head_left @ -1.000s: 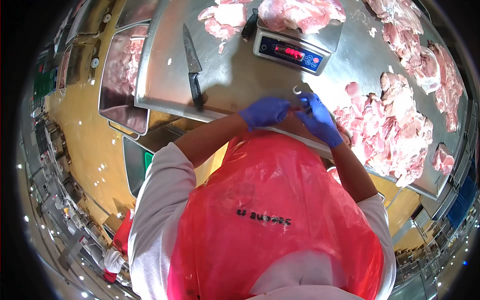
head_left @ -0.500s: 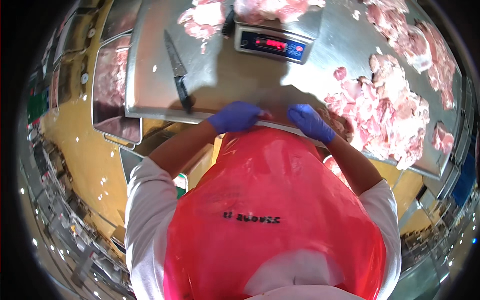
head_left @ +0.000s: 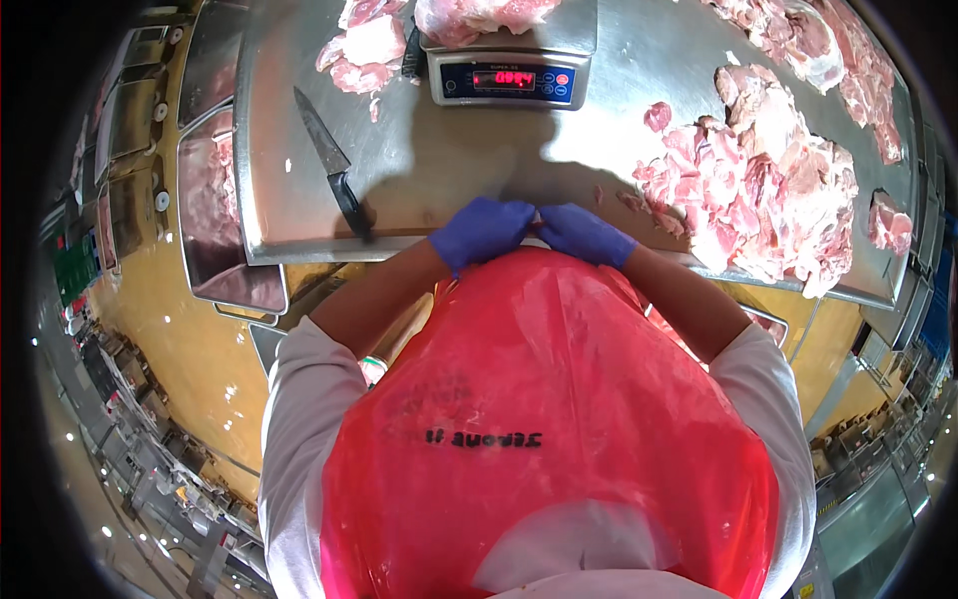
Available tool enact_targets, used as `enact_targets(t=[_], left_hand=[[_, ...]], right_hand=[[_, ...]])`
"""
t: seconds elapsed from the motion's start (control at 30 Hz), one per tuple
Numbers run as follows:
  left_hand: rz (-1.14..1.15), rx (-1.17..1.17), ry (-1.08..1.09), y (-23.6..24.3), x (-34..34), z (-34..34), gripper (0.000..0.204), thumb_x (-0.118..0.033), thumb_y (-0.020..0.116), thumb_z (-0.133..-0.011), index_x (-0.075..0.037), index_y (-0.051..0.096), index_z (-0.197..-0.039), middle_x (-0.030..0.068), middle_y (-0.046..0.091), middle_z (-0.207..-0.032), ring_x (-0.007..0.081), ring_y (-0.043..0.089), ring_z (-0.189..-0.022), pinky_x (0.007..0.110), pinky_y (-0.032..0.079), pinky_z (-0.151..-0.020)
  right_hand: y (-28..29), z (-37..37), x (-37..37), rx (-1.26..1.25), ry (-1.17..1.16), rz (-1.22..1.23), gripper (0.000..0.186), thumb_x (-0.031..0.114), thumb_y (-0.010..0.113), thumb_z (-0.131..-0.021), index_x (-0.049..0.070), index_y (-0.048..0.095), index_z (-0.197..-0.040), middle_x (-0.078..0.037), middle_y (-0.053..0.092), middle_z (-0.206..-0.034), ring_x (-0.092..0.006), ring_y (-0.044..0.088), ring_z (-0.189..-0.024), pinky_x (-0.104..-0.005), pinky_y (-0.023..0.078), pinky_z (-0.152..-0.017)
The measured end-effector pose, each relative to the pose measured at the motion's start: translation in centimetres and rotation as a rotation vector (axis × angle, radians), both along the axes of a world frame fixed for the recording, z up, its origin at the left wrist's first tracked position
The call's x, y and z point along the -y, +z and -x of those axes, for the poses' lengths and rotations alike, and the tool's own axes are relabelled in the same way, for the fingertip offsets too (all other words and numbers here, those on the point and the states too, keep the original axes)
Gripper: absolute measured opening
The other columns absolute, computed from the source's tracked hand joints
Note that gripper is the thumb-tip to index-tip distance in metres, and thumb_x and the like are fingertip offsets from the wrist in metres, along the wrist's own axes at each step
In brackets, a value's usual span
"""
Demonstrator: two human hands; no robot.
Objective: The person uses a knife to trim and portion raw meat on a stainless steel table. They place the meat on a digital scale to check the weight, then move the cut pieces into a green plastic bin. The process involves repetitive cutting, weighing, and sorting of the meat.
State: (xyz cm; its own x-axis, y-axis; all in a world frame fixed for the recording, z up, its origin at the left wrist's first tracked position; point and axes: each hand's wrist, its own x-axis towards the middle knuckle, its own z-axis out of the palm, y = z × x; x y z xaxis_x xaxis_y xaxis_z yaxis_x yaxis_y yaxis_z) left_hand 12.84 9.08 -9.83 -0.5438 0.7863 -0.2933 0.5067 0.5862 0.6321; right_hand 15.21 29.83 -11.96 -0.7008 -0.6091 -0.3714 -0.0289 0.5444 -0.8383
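- Left hand (head_left: pixel 484 235), right hand (head_left: pixel 587 234): curled, close together; cannot tell if holding anything.
- Beyond them: meat chunk (head_left: pixel 481 18) already on scale (head_left: pixel 509 84).
- Rightward: meat pile (head_left: pixel 750 190) still off it.

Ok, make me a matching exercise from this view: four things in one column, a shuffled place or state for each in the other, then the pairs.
Things
1. black-handled knife
2. digital scale
3. left hand
4. large meat pile

Places and states
A. bearing a piece of meat, with red digits lit
B. spread over the right part of the metal table
C. lying flat, to the left of the scale
D. in a purple-blue glove, close beside the right hand

Pairs
1-C, 2-A, 3-D, 4-B
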Motion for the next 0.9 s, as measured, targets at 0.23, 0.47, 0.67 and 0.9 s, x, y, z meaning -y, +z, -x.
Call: enact_targets(t=[0.23,0.47,0.67,0.9], left_hand=[[0.011,-0.039,0.084,-0.2,0.5,0.2,0.010,-0.018,0.056,-0.086,-0.008,0.059,-0.087,0.0155,0.063,-0.080,0.0368,0.064,-0.073,0.047,0.051,-0.064],[-0.082,0.010,0.209,-0.2,4.2,0.8,0.007,-0.013,0.057,-0.082,-0.007,0.060,-0.084,0.0164,0.065,-0.082,0.0359,0.065,-0.075,0.045,0.052,-0.066],[-0.027,-0.017,0.228,0.8,8.5,4.0,0.015,-0.016,0.054,-0.086,-0.006,0.063,-0.091,0.0165,0.068,-0.086,0.0370,0.066,-0.080,0.044,0.053,-0.069],[0.151,-0.114,-0.051,2.2,0.7,1.8,0.018,-0.023,0.053,-0.089,-0.008,0.062,-0.087,0.0160,0.066,-0.077,0.0372,0.066,-0.072,0.047,0.052,-0.064]], right_hand=[[2.3,1.0,1.1,0.053,-0.017,0.166,0.026,0.019,0.051,-0.086,-0.003,0.064,-0.089,-0.027,0.065,-0.090,-0.0453,0.062,-0.088,-0.0498,0.048,-0.080],[7.8,0.8,-1.6,0.147,-0.044,0.084,0.026,0.019,0.051,-0.088,-0.003,0.064,-0.088,-0.025,0.062,-0.081,-0.0413,0.061,-0.078,-0.0488,0.047,-0.074],[7.5,0.9,-5.4,-0.084,-0.215,0.037,0.025,0.020,0.051,-0.095,-0.003,0.062,-0.095,-0.024,0.059,-0.078,-0.0387,0.062,-0.084,-0.0460,0.047,-0.080],[2.3,0.7,1.1,-0.139,-0.139,0.161,0.031,0.027,0.052,-0.095,-0.003,0.061,-0.093,-0.027,0.062,-0.088,-0.0420,0.061,-0.090,-0.0481,0.047,-0.084]])
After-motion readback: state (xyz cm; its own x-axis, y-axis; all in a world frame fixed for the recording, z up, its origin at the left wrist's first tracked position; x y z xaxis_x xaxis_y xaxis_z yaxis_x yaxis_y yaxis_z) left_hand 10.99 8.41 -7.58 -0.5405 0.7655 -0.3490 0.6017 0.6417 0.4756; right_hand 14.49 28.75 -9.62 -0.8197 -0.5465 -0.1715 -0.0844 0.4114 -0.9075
